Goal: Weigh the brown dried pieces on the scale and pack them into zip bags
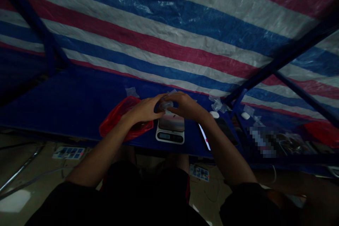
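Observation:
My left hand (147, 108) and my right hand (185, 105) meet over a white digital scale (171, 138) with a dark display. Both have curved fingers closed on a small clear plastic bag (167, 105). What the bag contains, if anything, is too dim to make out. Under my left wrist a red plastic bag (112, 118) lies with its mouth open, partly covered by the hand. Beside my right forearm a phone (204, 136) with a lit screen lies on the blue table (71, 102).
Clear plastic bags (217, 104) and a white earbud-like case (214, 114) lie to the right. Blue metal bars (259, 77) slope down in front of a striped plastic sheet (159, 42). Power strips (69, 152) rest on the floor. Another person's arm (286, 180) shows at lower right.

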The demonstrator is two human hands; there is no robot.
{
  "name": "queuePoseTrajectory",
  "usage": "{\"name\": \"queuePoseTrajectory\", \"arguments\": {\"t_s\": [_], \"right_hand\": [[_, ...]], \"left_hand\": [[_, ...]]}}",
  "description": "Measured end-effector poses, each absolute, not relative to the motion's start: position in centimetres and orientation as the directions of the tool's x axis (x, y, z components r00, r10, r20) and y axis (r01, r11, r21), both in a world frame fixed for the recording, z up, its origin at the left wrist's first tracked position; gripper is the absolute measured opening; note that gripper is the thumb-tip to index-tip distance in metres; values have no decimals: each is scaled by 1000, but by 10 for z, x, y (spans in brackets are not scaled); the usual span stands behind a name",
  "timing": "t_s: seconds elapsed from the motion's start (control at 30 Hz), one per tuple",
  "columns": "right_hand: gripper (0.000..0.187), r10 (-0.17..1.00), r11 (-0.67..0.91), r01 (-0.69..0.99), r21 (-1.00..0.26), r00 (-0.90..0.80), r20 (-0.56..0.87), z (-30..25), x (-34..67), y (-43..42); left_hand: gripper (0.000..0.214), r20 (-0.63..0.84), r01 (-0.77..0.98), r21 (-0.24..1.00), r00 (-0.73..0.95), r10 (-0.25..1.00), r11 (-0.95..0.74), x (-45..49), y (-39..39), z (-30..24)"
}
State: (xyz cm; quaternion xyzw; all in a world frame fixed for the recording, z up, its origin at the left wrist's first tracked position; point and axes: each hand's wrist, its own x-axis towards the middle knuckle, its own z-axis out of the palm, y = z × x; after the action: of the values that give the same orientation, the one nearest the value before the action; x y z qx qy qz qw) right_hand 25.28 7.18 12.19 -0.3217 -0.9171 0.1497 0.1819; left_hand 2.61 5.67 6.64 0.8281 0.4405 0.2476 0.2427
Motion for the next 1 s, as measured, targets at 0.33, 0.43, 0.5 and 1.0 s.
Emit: {"name": "queuePoseTrajectory", "arguments": {"t_s": [0.33, 0.43, 0.5, 1.0], "right_hand": [[54, 758, 645, 571, -508, -563, 330, 109, 281, 76], [48, 823, 548, 596, -588, -509, 251, 76, 296, 80], [42, 857, 486, 617, -620, -476, 197, 55, 301, 81], [22, 855, 509, 794, -332, -511, 89, 50, 307, 43]], "left_hand": [[74, 252, 556, 694, 408, 878, -457, 16, 54, 57], [68, 291, 558, 694, 361, 886, -455, 15, 55, 46], [63, 313, 577, 681, 328, 891, -452, 16, 57, 37], [72, 219, 443, 809, 381, 898, -386, 4, 59, 17]]}}
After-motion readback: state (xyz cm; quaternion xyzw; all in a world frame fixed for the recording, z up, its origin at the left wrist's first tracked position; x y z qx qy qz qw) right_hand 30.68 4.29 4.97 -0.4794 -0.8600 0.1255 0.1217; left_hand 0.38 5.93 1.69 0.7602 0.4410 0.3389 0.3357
